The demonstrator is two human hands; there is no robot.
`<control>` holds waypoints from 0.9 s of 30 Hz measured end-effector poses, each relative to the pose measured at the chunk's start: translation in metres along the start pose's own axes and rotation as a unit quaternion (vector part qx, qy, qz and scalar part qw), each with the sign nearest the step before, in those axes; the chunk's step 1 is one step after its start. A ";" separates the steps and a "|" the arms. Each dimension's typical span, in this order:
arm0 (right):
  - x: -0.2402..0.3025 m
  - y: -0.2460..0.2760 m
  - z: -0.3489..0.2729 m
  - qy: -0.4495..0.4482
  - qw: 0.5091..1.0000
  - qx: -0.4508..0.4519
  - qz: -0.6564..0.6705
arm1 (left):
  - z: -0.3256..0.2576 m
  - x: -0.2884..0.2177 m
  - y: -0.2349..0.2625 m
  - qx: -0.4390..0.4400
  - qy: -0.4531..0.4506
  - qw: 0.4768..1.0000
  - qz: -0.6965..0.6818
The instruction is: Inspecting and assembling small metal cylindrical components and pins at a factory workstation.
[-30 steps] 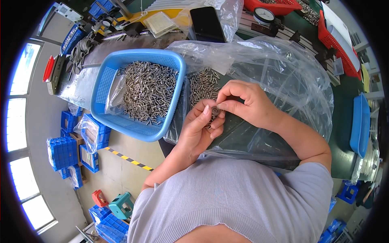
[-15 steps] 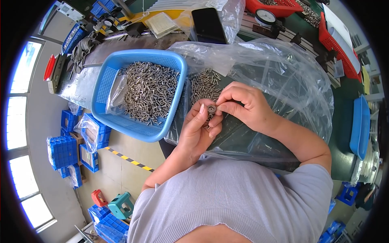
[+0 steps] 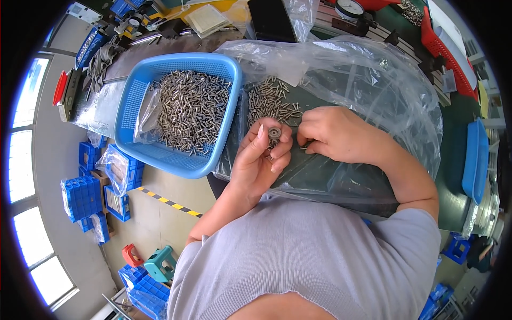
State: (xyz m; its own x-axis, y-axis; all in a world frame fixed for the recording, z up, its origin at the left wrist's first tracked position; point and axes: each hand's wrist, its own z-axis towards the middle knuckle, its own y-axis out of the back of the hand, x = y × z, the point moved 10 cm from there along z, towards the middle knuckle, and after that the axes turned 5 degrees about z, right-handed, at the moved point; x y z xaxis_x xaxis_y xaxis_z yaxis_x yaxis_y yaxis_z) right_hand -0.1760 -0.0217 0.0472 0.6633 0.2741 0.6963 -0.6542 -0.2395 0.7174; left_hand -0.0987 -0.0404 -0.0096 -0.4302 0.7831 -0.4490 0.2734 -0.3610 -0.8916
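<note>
My left hand [image 3: 257, 154] is closed around a small round metal ring [image 3: 274, 133] with a hole in its middle, held face up between thumb and fingers. Some small metal pieces show below the ring, inside the curled fingers. To the right of it, my right hand [image 3: 346, 134] pinches one small metal pin [image 3: 304, 146] at its fingertips, apart from the ring. Just beyond both hands lies a loose pile of short metal pins [image 3: 266, 100] on the plastic sheet. At the left, a blue plastic basket [image 3: 121, 118] holds a large heap of similar pins [image 3: 194, 109].
Clear plastic sheeting [image 3: 373, 90] covers much of the green table [image 3: 450, 184]. A black phone [image 3: 271, 20], a dial gauge [image 3: 349, 8] and metal rails stand at the back. On the right are a red basket [image 3: 445, 53] and a blue tray [image 3: 473, 160].
My right hand has drawn away from the ring, to the right, and turned more palm-down. The ring stays in my left hand. The whole view has shifted slightly.
</note>
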 end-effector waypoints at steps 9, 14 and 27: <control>0.016 -0.003 -0.001 0.076 0.990 -0.063 -0.096 | -0.003 0.002 -0.001 -0.012 0.008 0.999 0.029; 0.012 0.001 -0.002 0.060 0.992 -0.066 -0.086 | -0.003 0.004 0.001 -0.028 0.019 0.999 0.023; -0.004 0.013 0.002 -0.069 0.956 -0.032 0.284 | 0.001 0.009 0.000 -0.055 0.044 0.993 0.095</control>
State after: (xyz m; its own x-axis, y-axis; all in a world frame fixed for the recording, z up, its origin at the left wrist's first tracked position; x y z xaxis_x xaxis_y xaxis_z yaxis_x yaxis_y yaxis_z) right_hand -0.1863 -0.0282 0.0542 0.2335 -0.0086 0.9723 -0.9409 -0.2541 0.2238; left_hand -0.1031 -0.0336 -0.0134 -0.2868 0.7492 -0.5970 0.4372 -0.4522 -0.7774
